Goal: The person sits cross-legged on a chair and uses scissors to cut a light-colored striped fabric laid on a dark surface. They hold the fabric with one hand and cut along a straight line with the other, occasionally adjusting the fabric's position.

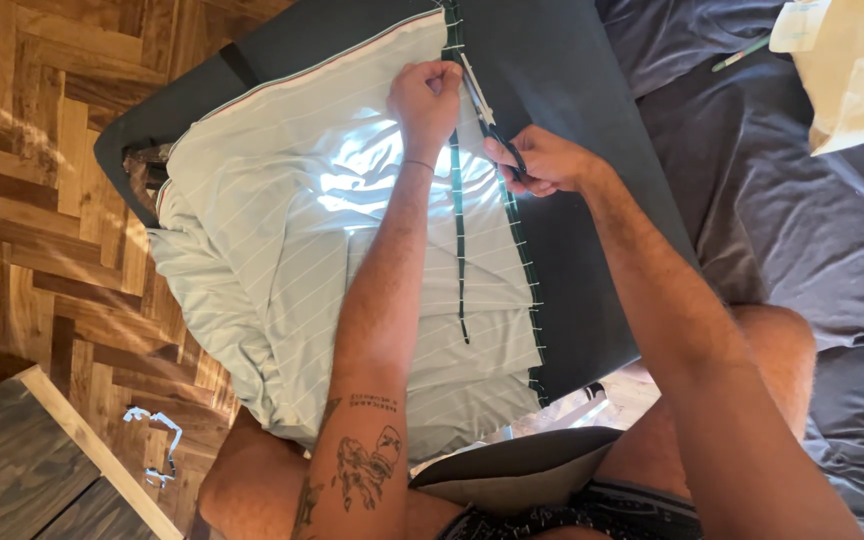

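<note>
Lap: the person sits with bare knees [772,345] apart; a dark curved board edge [522,465] lies nearest the body.
Fabric: pale green striped cloth [272,250] is folded in layers over a dark flat board [572,200], its right edge running along a dark green trim [522,250] stuck with white pins.
Loose strip: a narrow dark green strip [460,250] hangs down the cloth, just left of the trim, from under the left hand.
Right hand: the right hand [542,160] is closed through the handles of black scissors [487,110], blades pointing up along the cloth's edge.
Left hand: the left hand [424,95] is curled shut, pinching the top of the cloth edge, just left of the scissor blades and touching them or nearly so.
Beyond: dark grey bedding [772,180] lies to the right, with a tan paper bag [852,70] on it.
Floor: wooden parquet [22,150] lies to the left.
</note>
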